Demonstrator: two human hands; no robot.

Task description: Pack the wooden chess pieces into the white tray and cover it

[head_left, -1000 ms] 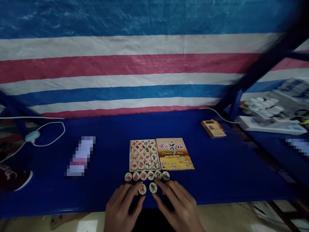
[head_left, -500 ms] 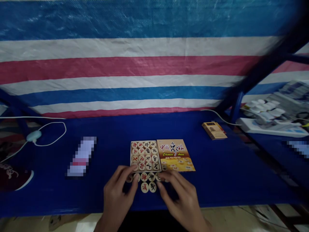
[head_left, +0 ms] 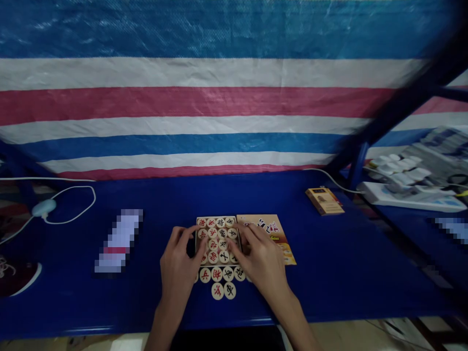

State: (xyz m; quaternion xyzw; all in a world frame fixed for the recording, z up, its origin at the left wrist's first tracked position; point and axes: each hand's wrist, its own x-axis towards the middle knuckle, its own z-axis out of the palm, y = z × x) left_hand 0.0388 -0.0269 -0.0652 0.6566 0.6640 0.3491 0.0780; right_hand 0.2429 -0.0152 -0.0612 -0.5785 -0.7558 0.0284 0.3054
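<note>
A shallow white box holds rows of round Chinese chess pieces with red and black characters. My left hand is at the box's left side, index fingertip by the upper left pieces and thumb over the left column, with a gap between them. On the other side my right hand reaches over the right edge, index finger and thumb apart around a black-marked piece. The right hand partly covers the printed Chinese chess lid. In front of the box lie several loose pieces, with two more nearer me.
On the blue table, a blurred-out phone and a white cable with a pale blue plug-like piece lie left. A small tan box and a white power strip are right. A shoe is far left.
Both hands have moved away from me, from the loose row in front to the pieces in the box. My right hand now covers part of the lid. The view has shifted slightly.
</note>
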